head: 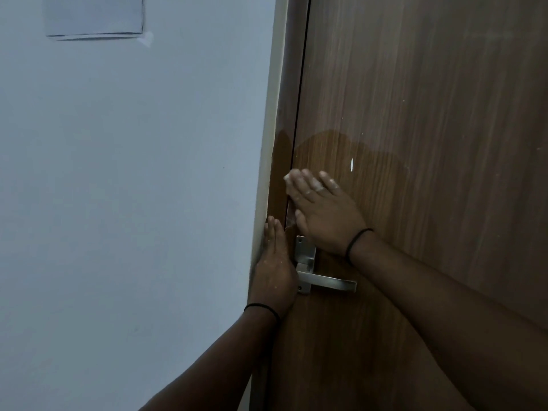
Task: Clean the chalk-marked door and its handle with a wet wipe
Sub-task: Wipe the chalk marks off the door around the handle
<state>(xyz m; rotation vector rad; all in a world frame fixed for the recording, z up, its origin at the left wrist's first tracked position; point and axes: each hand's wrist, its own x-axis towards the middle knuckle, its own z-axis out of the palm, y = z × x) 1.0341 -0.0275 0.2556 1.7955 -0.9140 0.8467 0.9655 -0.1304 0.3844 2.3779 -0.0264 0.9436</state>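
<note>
Your right hand (321, 209) lies flat against the door (430, 173), close to its left edge and just above the handle (326, 282). Its fingers are straight and spread a little, pointing up and to the left, with the fingertips reaching the dark gap between the door and its frame (284, 114). A bit of white shows at those fingertips and between the fingers, which looks like the wipe (288, 177) pressed under the palm; most of it is hidden by the hand, so you cannot see how it is folded. White dust also marks the knuckles.

Your left hand (274, 274) rests flat on the frame, at the door's left edge, level with the metal plate (305, 256) of the handle. Its fingers are straight and together, pointing up, and they hold nothing. The lever of the handle sticks out to the right, level, between your two wrists, and neither hand touches it.

A darker, wet-looking patch covers the door around and above your right hand, with a curved upper border. Small white specks of chalk (351, 164) sit on the door just above and right of that hand. Left of the frame is the pale wall (133, 188), with a sheet of paper (95, 16) fixed near its top edge. A dark band circles each wrist.
</note>
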